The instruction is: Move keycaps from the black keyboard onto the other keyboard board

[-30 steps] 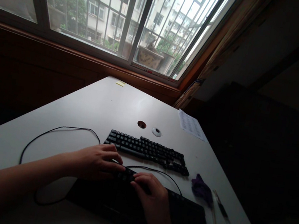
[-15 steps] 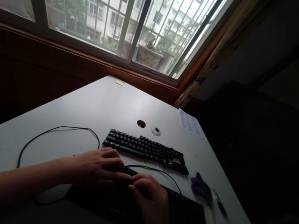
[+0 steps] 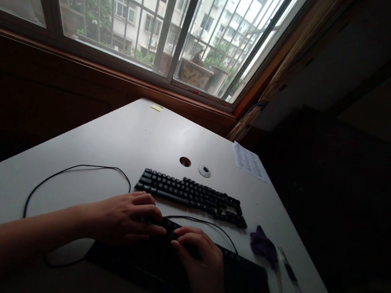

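From my end I see the keyboard [image 3: 240,280] lying at the near edge of the worktop [image 3: 167,134], both hands over it. The left hand [image 3: 132,218] lies palm down across its left part, fingers loosely bent; what is under them I can't tell. On the right hand [image 3: 201,253], thumb and forefinger nearly meet around a small dark shape, and I can't tell whether they grasp a key or only touch one.

The shadow there worries me most: a key could go in askew or at the wrong spot because so little shows. A weak pinch could let a small piece slip. The key caps [image 3: 187,193], which look loose, lie just beyond the left knuckles, so a careless lift could scatter their order. The cable [image 3: 112,168] loops past the left forearm; snagging it might drag the keyboard. A cap knocked far enough might drop into the round hole [image 3: 185,162] towards the far edge.

As for writing, the key caps carry pale marks too small for me to read. The paper [image 3: 251,161] at the far right corner has rows of print, illegible from here. I find no brand.
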`<state>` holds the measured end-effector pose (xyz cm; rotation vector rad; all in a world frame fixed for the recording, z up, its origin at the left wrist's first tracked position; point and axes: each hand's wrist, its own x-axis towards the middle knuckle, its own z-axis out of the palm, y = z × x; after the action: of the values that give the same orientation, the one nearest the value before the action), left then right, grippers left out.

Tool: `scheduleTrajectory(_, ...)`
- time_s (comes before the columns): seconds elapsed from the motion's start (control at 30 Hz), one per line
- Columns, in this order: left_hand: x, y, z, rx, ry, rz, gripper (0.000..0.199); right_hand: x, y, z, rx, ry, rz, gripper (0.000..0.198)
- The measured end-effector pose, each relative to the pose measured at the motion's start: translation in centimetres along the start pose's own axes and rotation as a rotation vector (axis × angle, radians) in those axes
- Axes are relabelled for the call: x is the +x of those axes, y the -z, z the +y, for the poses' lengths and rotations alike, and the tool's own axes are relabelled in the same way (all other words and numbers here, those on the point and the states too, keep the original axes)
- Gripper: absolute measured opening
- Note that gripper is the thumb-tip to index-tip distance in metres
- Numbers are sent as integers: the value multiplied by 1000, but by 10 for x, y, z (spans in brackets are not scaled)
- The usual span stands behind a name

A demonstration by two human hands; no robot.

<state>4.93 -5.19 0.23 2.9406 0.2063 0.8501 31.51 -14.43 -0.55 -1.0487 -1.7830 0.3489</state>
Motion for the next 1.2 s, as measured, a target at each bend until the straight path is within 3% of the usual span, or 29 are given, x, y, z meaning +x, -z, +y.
scheduleTrajectory(0.33, 1, -6, 4, 49, 10, -23, 53, 1, -3, -2, 14, 3, -14, 9)
scheduleTrajectory(0.77, 1, -5, 3, 64, 4, 20, 51, 2, -1, -4, 32, 7, -19, 11)
scheduleTrajectory(1.0, -2, -7, -6, 94, 41, 9, 43, 0, 1, 5, -57, -39, 29, 11)
scheduleTrajectory(1.2, -3, -9, -8, 55, 48, 11, 28, -3, -2, 12, -141, -35, -47, 12)
